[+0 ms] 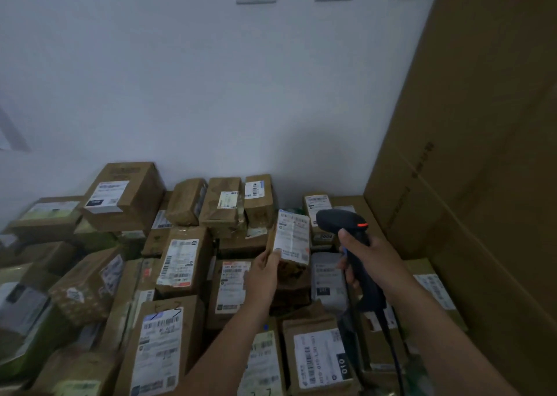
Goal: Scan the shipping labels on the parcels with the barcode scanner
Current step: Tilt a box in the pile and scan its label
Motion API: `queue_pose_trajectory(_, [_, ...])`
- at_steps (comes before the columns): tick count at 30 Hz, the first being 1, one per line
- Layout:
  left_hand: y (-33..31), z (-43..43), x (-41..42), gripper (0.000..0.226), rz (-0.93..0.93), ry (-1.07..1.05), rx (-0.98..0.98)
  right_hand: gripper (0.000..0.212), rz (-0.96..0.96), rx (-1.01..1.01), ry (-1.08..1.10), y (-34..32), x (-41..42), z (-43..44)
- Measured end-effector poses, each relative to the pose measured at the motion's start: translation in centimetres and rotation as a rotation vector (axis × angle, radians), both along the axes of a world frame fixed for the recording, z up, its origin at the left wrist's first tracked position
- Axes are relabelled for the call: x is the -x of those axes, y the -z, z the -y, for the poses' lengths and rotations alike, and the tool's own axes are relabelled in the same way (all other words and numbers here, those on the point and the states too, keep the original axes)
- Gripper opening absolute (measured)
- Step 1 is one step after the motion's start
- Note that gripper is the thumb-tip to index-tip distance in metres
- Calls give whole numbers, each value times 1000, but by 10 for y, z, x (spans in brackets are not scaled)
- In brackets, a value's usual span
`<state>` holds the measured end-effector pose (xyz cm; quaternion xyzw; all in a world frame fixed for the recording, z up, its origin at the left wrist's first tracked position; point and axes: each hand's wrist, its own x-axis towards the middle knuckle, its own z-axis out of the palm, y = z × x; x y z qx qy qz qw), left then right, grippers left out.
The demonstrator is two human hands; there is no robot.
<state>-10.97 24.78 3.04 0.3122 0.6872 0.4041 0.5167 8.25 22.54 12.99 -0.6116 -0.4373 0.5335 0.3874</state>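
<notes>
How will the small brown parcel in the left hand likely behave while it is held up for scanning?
Probably light: the left hand holds the small parcel up alone, gripping only its lower edge. It seems fairly stiff, standing upright without sagging. Held so low, it could tip if bumped by the scanner.
</notes>
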Motion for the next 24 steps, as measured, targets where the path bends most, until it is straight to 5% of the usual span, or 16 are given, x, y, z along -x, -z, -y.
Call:
queue_pose_trajectory(4, [16,-16,-20,48,-55,-57,0,33,42,-16,-23,7,-2,-11])
queue_pose_trajectory(10, [29,-20,-20,48,-401,109,-7,25,117,-52,-94,18,1,-20])
queue_pose_trajectory(18, [31,-19,12,31,-471,101,-185,24,116,-87,-163,35,28,-27])
queue_pose_trajectory(20, [45,-18,38,41,-620,82,-154,23,116,-82,-182,42,35,-30])
queue_pose_trajectory(24, [70,-20,76,90,-794,263,215,25,130,-80,-153,59,45,-38])
